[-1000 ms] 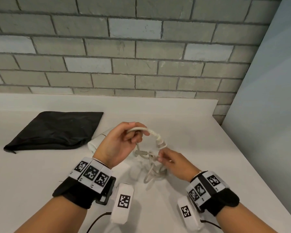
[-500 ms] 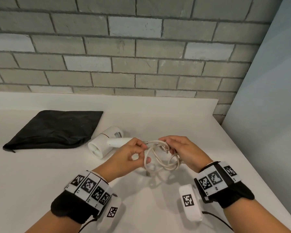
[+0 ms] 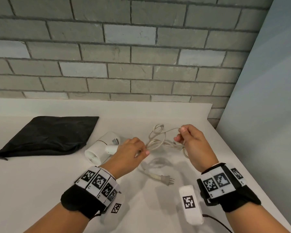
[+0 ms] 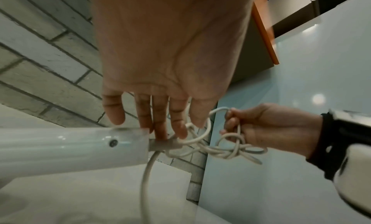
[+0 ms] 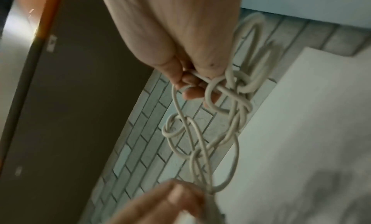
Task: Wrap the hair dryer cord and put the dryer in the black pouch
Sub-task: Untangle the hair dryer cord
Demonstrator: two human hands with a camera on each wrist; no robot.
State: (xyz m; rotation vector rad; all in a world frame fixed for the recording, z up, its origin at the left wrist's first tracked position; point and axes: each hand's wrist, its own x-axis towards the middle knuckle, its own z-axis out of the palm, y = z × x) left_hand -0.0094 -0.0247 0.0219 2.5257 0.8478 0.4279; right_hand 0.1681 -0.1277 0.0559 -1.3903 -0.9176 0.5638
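Head view: both hands are raised over the white table (image 3: 40,182) with the tangled cord (image 3: 158,140) strung between them. The left hand (image 3: 129,153) pinches the cord where it leaves the dryer (image 3: 104,148) handle, thumb against curled fingertips; from the left wrist the fingers (image 4: 158,116) hang pressed side by side over the handle end and the cord's strain relief. The right hand (image 3: 193,145) is curled round several loops, thumb and forefinger nipping one strand up high. Right wrist view shows the cord (image 5: 220,116) knotted in a chain of loops from the right hand (image 5: 180,45) down to the left hand (image 5: 160,205). The dryer lies on its side on the table, just beside the pouch (image 3: 49,135), which lies flat at the left. The plug (image 3: 165,179) rests on the table between the two wrists, a slack length of cord trailing to it
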